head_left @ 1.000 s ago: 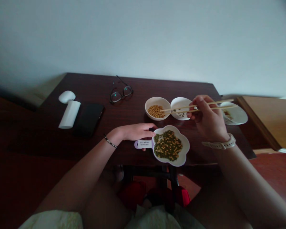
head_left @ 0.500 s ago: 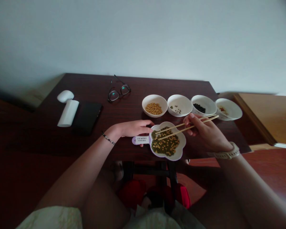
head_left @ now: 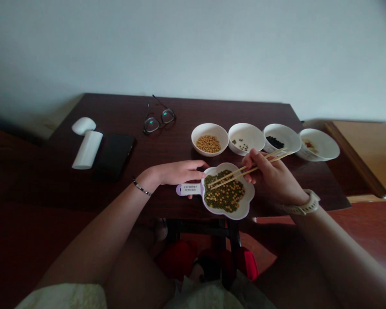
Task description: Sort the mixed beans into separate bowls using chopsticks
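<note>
A white flower-shaped scoop (head_left: 248, 195) with a lilac rim and labelled handle holds mixed green and yellow beans (head_left: 225, 193). My left hand (head_left: 182, 172) grips the scoop where handle meets bowl, thumb and fingers around its edge. My right hand (head_left: 265, 171) is closed on a pair of wooden chopsticks (head_left: 238, 172); their tips rest close together among the beans at the scoop's left side. Whether a bean is between the tips I cannot tell. Behind stand a bowl of yellow beans (head_left: 209, 144), a bowl with a few green beans (head_left: 248, 136) and a bowl of black beans (head_left: 275, 142).
A fourth white bowl (head_left: 324, 146) with some reddish and pale bits stands at the right end of the row. Eyeglasses (head_left: 160, 122), a black flat device (head_left: 115, 155) and a white device (head_left: 88, 149) lie on the dark table (head_left: 116, 111). A wooden cabinet (head_left: 366, 150) adjoins on the right.
The chopstick tips have drawn closer together and shifted slightly left and down in the beans. My left hand keeps its hold on the scoop. The whole view has shifted slightly.
</note>
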The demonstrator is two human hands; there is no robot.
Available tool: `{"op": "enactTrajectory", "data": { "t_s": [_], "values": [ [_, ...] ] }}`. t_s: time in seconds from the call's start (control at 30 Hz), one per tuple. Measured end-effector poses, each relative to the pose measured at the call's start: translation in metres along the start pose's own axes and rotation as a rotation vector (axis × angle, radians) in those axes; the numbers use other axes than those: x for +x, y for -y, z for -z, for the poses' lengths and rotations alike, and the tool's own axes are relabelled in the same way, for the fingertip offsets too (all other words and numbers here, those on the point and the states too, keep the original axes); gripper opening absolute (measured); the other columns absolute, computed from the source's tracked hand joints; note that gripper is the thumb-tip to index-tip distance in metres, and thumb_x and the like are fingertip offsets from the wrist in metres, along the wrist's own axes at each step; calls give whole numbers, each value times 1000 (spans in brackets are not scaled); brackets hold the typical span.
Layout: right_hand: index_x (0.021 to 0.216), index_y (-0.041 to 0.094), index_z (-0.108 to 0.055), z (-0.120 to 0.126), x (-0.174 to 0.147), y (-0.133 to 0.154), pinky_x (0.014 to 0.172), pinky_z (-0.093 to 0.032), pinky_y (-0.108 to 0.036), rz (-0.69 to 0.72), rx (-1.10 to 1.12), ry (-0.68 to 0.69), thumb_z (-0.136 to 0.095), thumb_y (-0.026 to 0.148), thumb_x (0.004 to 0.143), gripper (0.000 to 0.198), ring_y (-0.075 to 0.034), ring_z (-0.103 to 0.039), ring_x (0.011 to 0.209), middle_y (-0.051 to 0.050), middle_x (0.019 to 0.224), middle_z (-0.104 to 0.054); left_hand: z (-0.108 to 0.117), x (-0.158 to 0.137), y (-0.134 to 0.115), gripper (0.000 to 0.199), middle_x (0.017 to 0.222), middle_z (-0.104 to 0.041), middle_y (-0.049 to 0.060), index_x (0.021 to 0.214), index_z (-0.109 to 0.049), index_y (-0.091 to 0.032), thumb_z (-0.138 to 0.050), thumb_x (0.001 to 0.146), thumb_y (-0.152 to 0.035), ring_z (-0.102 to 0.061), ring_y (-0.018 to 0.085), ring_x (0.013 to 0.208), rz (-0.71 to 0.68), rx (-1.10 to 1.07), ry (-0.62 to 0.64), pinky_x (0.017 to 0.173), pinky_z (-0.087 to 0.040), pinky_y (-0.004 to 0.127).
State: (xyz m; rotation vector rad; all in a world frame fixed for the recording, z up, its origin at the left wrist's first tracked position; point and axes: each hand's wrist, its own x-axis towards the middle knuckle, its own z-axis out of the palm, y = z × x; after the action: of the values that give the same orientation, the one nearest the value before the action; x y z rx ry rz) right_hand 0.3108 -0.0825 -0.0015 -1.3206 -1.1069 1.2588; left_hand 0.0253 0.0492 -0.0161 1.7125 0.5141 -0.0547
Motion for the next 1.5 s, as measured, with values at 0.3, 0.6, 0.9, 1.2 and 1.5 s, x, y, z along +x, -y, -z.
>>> {"op": "enactTrajectory", "data": {
  "t_s": [0.3, 0.6, 0.9, 1.2, 1.5],
  "values": [
    [79, 23, -63, 12, 5, -5, 48, -42, -24, -37, 244, -44, -70, 60, 106, 46, -11, -48, 56, 0, 71, -56, 2, 0, 1, 39, 105, -79, 7, 131, -67, -19, -66, 106, -50, -74, 20, 90, -10, 0, 3, 76, -56, 29],
    [77, 22, -57, 8, 28, 14, 41, -40, -17, 110, 531, -230, -95, 46, 89, 46, -6, -44, 56, 4, 77, -49, 0, -1, 1, 39, 106, -78, 7, 131, -66, -18, -64, 108, -49, -73, 19, 89, 7, -11, 3, 77, -55, 28],
    [80, 24, -63, -8, 48, 13, 54, -52, -24, 324, 323, -409, -79, 54, 102, 41, -11, -55, 67, -1, 87, -58, 2, 0, 1, 41, 117, -78, 9, 132, -66, -18, -64, 108, -51, -72, 19, 97, 4, 22, 9, 79, -54, 28],
    [77, 24, -64, 15, 26, 14, 41, -34, -27, 166, 187, -223, -72, 58, 106, 46, -10, -47, 52, -1, 73, -55, 3, 0, 2, 40, 110, -79, 8, 133, -66, -19, -65, 107, -50, -73, 20, 93, -7, 14, 4, 78, -55, 29],
    [81, 23, -68, 7, 8, 1, 48, -41, -27, -12, 92, -29, -64, 63, 109, 49, -13, -51, 53, 0, 63, -59, 1, -2, -2, 46, 105, -77, 6, 136, -63, -19, -64, 106, -54, -70, 17, 81, 71, -45, 31, 71, -54, 29]
  ]
}}
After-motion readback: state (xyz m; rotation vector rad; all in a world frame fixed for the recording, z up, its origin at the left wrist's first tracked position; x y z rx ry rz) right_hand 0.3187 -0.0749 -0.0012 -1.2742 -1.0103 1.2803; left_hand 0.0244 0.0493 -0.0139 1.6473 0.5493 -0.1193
